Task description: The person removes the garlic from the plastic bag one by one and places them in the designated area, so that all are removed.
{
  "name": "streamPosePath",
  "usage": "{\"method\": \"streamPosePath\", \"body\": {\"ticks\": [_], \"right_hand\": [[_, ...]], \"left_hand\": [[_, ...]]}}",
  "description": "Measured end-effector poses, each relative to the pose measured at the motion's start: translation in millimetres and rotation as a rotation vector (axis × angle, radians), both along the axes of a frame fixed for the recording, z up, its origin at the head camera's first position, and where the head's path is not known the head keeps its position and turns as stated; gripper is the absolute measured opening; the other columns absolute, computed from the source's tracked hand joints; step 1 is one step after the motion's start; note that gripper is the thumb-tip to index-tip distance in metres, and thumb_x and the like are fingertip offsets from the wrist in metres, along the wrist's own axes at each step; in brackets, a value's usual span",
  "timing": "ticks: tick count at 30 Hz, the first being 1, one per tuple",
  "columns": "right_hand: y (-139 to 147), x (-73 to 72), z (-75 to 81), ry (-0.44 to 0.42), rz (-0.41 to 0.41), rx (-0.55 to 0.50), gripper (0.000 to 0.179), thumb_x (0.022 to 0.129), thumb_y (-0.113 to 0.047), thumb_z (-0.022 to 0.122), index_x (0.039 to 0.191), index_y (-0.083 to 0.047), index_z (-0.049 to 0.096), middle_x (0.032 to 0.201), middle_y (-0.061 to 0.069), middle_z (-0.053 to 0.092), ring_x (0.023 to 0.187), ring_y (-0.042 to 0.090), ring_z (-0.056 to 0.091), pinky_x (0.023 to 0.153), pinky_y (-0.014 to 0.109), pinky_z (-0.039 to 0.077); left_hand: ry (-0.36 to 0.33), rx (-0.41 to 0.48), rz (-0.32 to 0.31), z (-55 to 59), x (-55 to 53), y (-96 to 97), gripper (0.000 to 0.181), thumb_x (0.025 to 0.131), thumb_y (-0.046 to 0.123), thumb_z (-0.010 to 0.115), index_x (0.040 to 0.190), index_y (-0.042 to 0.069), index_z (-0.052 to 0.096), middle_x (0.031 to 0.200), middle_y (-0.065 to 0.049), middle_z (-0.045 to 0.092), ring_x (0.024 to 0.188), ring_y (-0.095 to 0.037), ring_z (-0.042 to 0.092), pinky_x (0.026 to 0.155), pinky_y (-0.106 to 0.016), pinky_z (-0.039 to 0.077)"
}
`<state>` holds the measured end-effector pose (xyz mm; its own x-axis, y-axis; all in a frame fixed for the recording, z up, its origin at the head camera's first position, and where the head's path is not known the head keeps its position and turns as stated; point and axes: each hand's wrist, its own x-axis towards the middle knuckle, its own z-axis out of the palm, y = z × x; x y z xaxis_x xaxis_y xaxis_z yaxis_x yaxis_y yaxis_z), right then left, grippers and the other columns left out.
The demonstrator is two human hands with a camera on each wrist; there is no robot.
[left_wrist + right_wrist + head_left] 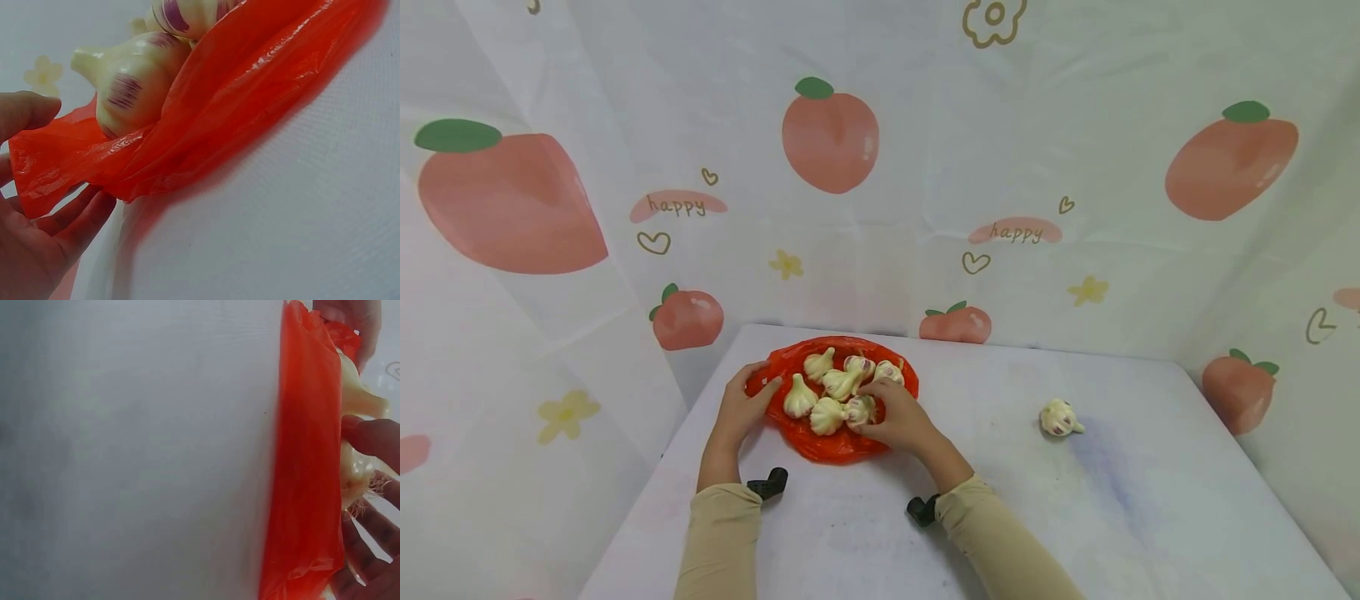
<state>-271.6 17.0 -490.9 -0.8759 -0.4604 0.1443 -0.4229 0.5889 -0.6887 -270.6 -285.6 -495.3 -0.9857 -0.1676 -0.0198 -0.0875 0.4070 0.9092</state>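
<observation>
A red plastic bag (838,450) lies spread on the white table, with several whitish garlic bulbs (800,397) with purple streaks resting in its opening. At the bag's left side my left hand (745,407) holds the edge, its fingers behind the film and its thumb over the top, as the left wrist view shows. My right hand (908,417) grips a garlic bulb (861,411) at the bag's right front. Roots hang from a bulb (353,487) between its thumb and fingers in the right wrist view. Part of that bulb is hidden by the hand.
One single garlic bulb (1060,418) lies apart on the right side of the table (970,400), beside a bluish stain. A white cloth backdrop (895,183) printed with peaches encloses the table at the back and sides.
</observation>
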Motion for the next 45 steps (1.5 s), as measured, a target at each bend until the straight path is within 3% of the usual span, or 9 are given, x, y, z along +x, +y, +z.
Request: {"method": "streamPosePath", "body": {"ticks": [17,26,30,36,41,45], "right_hand": [[-0.7,2.4,0.9,-0.010,-0.014,-0.010,0.048,0.088,-0.025,0.088,0.132,-0.015,0.070,0.137,0.005,0.065,0.129,0.025,0.058,0.112,0.048,0.054],[-1.9,1.7,-1.0,0.000,-0.014,-0.018,0.034,0.088,-0.022,0.086,0.119,-0.017,0.073,0.125,0.001,0.067,0.117,0.022,0.060,0.106,0.044,0.057],[-3.1,1.4,-0.9,-0.001,-0.017,0.000,0.042,0.086,-0.026,0.089,0.122,-0.016,0.071,0.122,0.001,0.066,0.116,0.021,0.059,0.104,0.044,0.057],[-7.1,0.8,1.3,-0.075,-0.031,0.051,0.056,0.080,-0.029,0.093,0.125,-0.019,0.062,0.116,-0.003,0.061,0.111,0.016,0.056,0.096,0.038,0.055],[-9.6,3.0,4.0,-0.071,-0.033,0.050,0.054,0.081,-0.027,0.092,0.123,-0.016,0.060,0.108,-0.002,0.058,0.104,0.017,0.055,0.087,0.034,0.052],[-8.9,5.4,6.3,-0.070,-0.036,0.034,0.053,0.082,-0.026,0.091,0.124,-0.015,0.060,0.110,-0.002,0.059,0.104,0.017,0.055,0.089,0.034,0.052]], "left_hand": [[-0.021,-0.003,0.004,1.1,1.5,0.8,0.059,0.106,0.033,0.062,0.159,0.013,0.045,0.170,-0.015,0.037,0.157,-0.040,0.032,0.127,-0.061,0.034],[-0.030,0.001,0.014,-0.9,4.0,-0.7,0.060,0.106,0.035,0.063,0.160,0.014,0.044,0.170,-0.015,0.037,0.157,-0.039,0.032,0.126,-0.061,0.035],[-0.029,0.009,0.010,-1.6,4.2,-0.5,0.060,0.106,0.034,0.063,0.160,0.014,0.044,0.170,-0.015,0.037,0.157,-0.039,0.032,0.126,-0.060,0.035],[-0.015,0.014,0.010,0.4,3.3,0.5,0.059,0.106,0.034,0.063,0.159,0.013,0.045,0.168,-0.015,0.039,0.156,-0.038,0.034,0.126,-0.060,0.036],[-0.020,0.022,0.005,1.9,2.5,1.5,0.059,0.106,0.033,0.063,0.159,0.013,0.044,0.169,-0.016,0.038,0.156,-0.039,0.033,0.126,-0.060,0.036],[-0.015,0.023,0.005,1.6,2.2,1.6,0.059,0.106,0.032,0.062,0.159,0.013,0.044,0.169,-0.016,0.038,0.156,-0.039,0.034,0.125,-0.059,0.037]]}}
